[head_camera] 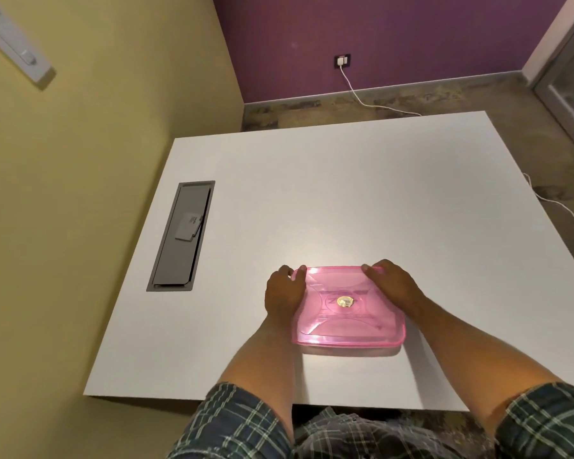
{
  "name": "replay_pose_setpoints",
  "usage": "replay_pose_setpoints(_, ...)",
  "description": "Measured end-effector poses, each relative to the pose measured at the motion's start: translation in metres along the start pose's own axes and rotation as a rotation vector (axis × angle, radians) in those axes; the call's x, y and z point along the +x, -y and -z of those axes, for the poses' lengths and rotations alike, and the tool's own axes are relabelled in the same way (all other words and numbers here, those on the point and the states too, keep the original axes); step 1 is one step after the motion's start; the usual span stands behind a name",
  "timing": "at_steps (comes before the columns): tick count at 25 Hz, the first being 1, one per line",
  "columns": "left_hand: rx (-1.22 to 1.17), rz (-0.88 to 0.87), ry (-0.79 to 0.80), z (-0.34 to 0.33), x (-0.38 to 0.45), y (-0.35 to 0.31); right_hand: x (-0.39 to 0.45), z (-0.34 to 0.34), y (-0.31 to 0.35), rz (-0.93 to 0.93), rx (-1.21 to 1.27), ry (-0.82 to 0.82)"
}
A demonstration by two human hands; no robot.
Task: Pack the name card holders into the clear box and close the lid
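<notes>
Pink-lidded box (pixel 348 309) on white table (pixel 362 193), lid on, both hands at its sides.

Left hand (pixel 284 294) grips the left edge; right hand (pixel 393 284) lies on the lid's right far corner. Grey cable hatch (pixel 183 236) at table's left.

One pink lid (pixel 348 306) sits on one box, with one round gold sticker (pixel 344 302) at its centre. Two hands: left hand (pixel 284 293) at the lid's nine o'clock, right hand (pixel 391 281) at two o'clock. One white table (pixel 345 200), one grey cable hatch (pixel 183 236) at nine o'clock, one wall socket (pixel 342 61) at twelve
</notes>
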State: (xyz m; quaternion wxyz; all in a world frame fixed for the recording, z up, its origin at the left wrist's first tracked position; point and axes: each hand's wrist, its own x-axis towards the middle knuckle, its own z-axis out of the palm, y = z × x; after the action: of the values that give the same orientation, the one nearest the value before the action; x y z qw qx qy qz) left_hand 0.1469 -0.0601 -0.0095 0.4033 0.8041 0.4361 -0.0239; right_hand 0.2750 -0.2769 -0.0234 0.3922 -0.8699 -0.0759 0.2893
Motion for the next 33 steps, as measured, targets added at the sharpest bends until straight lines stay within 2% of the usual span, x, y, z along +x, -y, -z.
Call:
replay_pose_setpoints(4, -0.278, 0.168, -0.041, -0.008, 0.011, -0.008, 0.001, -0.010, 0.008, -0.130, 0.159, -0.091)
replay_pose_setpoints(7, -0.396, 0.237, -0.068, -0.016, 0.011, -0.004, -0.001, -0.013, 0.008, -0.166, 0.165, -0.112)
replay_pose_setpoints(13, -0.448, 0.232, -0.101, -0.018, 0.018, -0.007, -0.003, -0.012, 0.014, -0.187, 0.120, -0.130)
replay_pose_setpoints(21, -0.530, 0.192, -0.132, -0.017, 0.009, -0.002, -0.004, -0.017, 0.005, -0.067, 0.121, -0.180)
replay_pose_setpoints(26, -0.359, 0.124, -0.058, 0.000, 0.010, -0.007, -0.003, -0.015, -0.007, 0.003, 0.193, -0.170)
replay_pose_setpoints(30, -0.144, 0.034, 0.018, 0.014, 0.015, -0.009, -0.012, -0.011, -0.028, 0.107, 0.015, -0.168)
replay_pose_setpoints(31, -0.102, 0.011, 0.016, 0.018, 0.012, -0.011, -0.016, -0.007, -0.028, 0.107, -0.084, -0.165)
replay_pose_setpoints(33, 0.010, -0.083, -0.038, 0.024, 0.005, -0.013, -0.017, 0.003, -0.024, 0.235, -0.320, -0.208)
